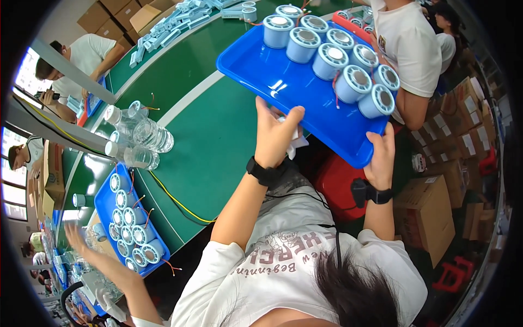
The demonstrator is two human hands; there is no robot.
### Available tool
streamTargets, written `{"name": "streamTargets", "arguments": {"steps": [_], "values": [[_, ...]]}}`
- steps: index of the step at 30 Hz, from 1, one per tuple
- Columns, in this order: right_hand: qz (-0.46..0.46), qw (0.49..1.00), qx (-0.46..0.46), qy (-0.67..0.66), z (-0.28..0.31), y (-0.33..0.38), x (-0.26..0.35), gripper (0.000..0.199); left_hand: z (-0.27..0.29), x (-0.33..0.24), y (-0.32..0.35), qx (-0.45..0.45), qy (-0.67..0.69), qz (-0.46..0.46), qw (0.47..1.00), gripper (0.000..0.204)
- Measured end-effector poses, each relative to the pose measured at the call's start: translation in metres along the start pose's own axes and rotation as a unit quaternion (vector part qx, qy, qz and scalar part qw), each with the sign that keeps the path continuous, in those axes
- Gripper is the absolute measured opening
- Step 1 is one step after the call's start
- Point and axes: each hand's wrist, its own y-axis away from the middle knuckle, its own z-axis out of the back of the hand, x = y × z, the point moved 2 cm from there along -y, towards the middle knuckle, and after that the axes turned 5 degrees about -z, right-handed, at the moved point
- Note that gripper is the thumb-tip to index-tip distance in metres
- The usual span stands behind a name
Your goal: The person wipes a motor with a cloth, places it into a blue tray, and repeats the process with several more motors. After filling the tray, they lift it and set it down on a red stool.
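Note:
A blue plastic tray is held up over the edge of the green table, tilted in my two hands. My left hand grips its near edge, thumb on the rim. Something white and crumpled shows beside that hand, partly hidden; I cannot make out what it is. At the tray's near right corner, my right hand is closed on the rim. Several light blue cylindrical parts with round metallic centres and thin reddish wires stand on the tray's far and right side. Both wrists wear black bands.
A second blue tray of similar cylinders lies left, with another person's hand near it. Clear plastic bottles stand on the green table. A person in white stands at right, near cardboard boxes. A red stool is below.

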Motion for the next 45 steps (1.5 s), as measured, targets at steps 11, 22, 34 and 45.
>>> {"name": "streamTargets", "arguments": {"steps": [11,22,34,45], "values": [[-0.006,0.991,-0.109,0.08,0.092,0.102,0.036,0.054,-0.04,0.024,0.086,0.14,0.004,-0.07,0.988,0.08],[-0.01,0.97,-0.198,0.138,0.231,0.212,0.027,0.063,-0.012,0.096,0.116,0.159,0.087,0.258,0.949,0.055],[-0.1,0.97,-0.211,0.066,0.372,0.214,-0.114,0.064,-0.009,0.265,0.076,0.384,-0.374,0.224,0.814,0.025],[-0.207,0.951,-0.228,0.035,0.402,0.175,-0.19,0.055,0.013,0.354,0.047,0.416,-0.579,0.251,0.655,0.034]]}}
